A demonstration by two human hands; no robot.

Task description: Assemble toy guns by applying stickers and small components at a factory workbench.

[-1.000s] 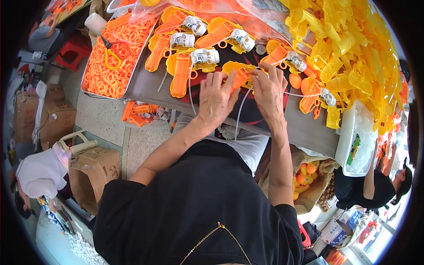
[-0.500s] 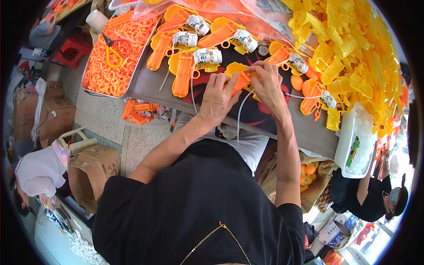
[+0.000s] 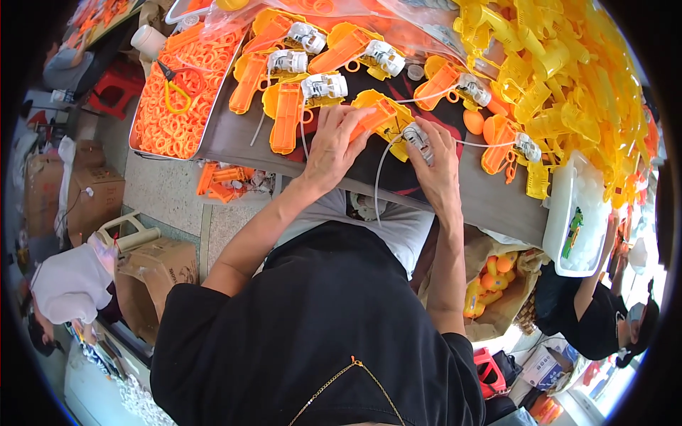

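Observation:
My left hand point(image 3: 331, 148) grips a yellow plastic half-shell point(image 3: 375, 99) with a long orange insert point(image 3: 371, 121) lying in it, near the table's front edge. Between the fingers of my right hand point(image 3: 438, 165) is a white mechanism block point(image 3: 418, 140), beside the shell's right end. A thin white tube point(image 3: 380, 177) hangs from this assembly toward my lap. Several similar yellow shells with orange inserts and white blocks lie beyond my hands, one of them point(image 3: 287, 117) just left of my left hand. Two more assemblies, one of them point(image 3: 500, 144) trailing a tube, lie to the right.
At the left, a tray point(image 3: 201, 150) holds many orange rings, with yellow-handled cutters point(image 3: 176, 92) on top. Yellow shells point(image 3: 547, 78) are heaped at the far right. A white tub point(image 3: 550, 245) of clear plastic pieces stands at the right table edge. Another person point(image 3: 604, 312) sits at the right.
My right hand has moved right and slightly toward me, off the shell's middle. The white block now shows in its fingers. My left hand has shifted slightly left, still on the shell.

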